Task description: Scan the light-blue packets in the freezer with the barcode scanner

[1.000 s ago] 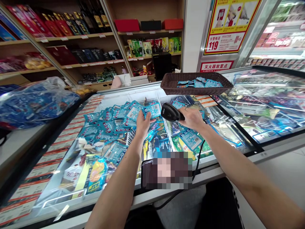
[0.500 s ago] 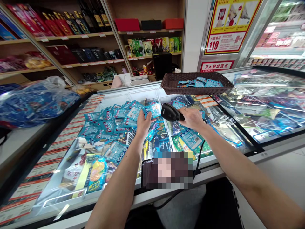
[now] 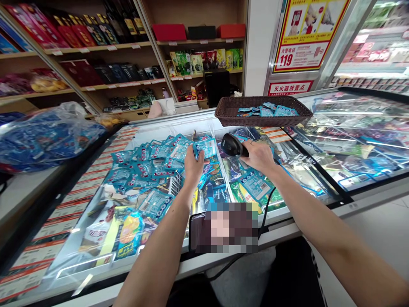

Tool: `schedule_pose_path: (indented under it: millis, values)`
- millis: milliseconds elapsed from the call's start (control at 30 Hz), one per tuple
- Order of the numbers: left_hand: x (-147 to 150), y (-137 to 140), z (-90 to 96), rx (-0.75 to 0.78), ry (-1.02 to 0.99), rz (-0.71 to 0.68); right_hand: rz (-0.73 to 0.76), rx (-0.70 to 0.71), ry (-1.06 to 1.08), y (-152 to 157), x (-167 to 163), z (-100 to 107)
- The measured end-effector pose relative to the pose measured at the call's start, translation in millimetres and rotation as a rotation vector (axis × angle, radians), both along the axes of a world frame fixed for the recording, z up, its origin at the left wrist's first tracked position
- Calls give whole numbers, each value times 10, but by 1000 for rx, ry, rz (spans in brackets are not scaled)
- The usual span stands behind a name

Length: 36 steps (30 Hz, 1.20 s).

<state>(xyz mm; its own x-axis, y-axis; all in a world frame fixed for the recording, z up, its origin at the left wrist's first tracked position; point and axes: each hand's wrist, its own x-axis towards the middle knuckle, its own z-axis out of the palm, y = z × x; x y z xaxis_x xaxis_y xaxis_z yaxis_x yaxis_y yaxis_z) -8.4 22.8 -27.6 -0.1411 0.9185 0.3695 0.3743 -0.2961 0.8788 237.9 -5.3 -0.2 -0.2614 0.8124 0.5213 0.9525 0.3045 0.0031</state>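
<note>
My left hand (image 3: 194, 164) is closed on a small blue packet (image 3: 207, 147), gripped at its left end between thumb and fingers. To the left of that hand lies a heap of similar blue packets (image 3: 150, 158) on the chest freezer. My right hand (image 3: 259, 155) is wrapped round the handle of a black barcode scanner (image 3: 232, 146), whose head points left and is apart from the packet. A black cable (image 3: 267, 207) runs down below the right wrist. Between my forearms stands a phone (image 3: 198, 232) with a blurred screen.
A brown wicker basket (image 3: 230, 111) with several blue packets sits at the freezer's back edge. A plastic bag of blue packages (image 3: 47, 138) lies at the left. Price labels (image 3: 60, 217) line the freezer's left side. Stocked shelves (image 3: 105, 47) stand behind.
The scanner in my right hand has moved slightly right, away from the packet, and its head has turned. My left hand still holds the packet in nearly the same place.
</note>
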Motion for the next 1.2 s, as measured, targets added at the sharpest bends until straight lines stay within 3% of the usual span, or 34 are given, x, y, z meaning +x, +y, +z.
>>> schedule_pose_path:
  millis: [267,600,967,1200]
  values:
    - [22,-41,50,195,301,111,-196,-18,37,63,99,2]
    - [67,-190,172,313,584,169,-230,-14,63,119,183,-25]
    - [404,-299,260,151,759,-447,-250,-2,69,149,206,-34]
    - [663,-493,289,65,920,-410,-245,22,78,139,198,-37]
